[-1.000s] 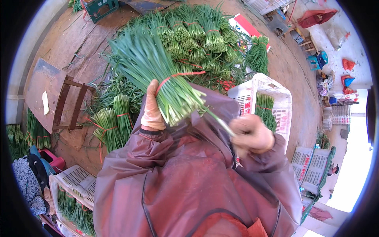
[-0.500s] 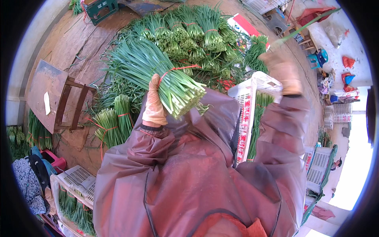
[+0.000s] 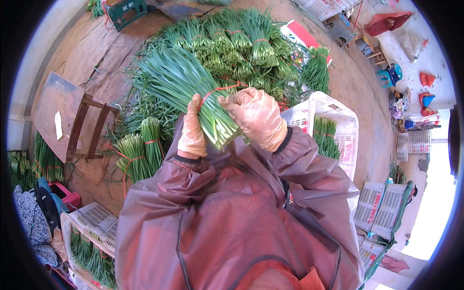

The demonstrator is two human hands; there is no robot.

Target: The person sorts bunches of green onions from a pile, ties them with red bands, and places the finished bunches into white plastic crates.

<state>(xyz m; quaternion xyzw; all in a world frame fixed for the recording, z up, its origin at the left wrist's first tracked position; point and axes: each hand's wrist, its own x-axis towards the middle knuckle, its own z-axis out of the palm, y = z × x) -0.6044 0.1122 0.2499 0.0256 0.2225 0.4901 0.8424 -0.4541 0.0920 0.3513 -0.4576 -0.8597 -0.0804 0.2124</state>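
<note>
Nearest the camera: maroon raincoat (image 3: 232, 222) fills the lower frame, both sleeves rising toward the centre.

Left hand (image 3: 192, 130), gloved, grip closed around the lower left side of a bundle of green chives (image 3: 193, 92). Right hand (image 3: 256, 117), gloved, grip closed over the cut stem end of the same bundle from the right. Bundle is held up in front of the chest, cut ends toward the body, leaf tips fanning up and to the left. A red band (image 3: 220, 90) loops across the bundle just above the two hands; whether either hand pinches it cannot be told.

Just left of the left sleeve: two small tied chive bunches (image 3: 142, 150) lying on the ground. Just right of the right sleeve: a white plastic crate (image 3: 340, 121) with more chives inside it.

Lower left: another white crate (image 3: 94, 222) holding greens, beside a heap of dark clothing (image 3: 34, 217). Lower right: stacked white crates (image 3: 382, 208).

Mid-left: a wooden stool (image 3: 72, 116) lying tipped on the wooden floor (image 3: 96, 48).

Farther off, beyond the held bundle: a large pile of tied chive bunches (image 3: 241, 43), red bands visible on several. Top left edge: a green plastic crate (image 3: 126, 9). Top right: a blue plastic stool (image 3: 389, 75) and a red one (image 3: 386, 21).
</note>
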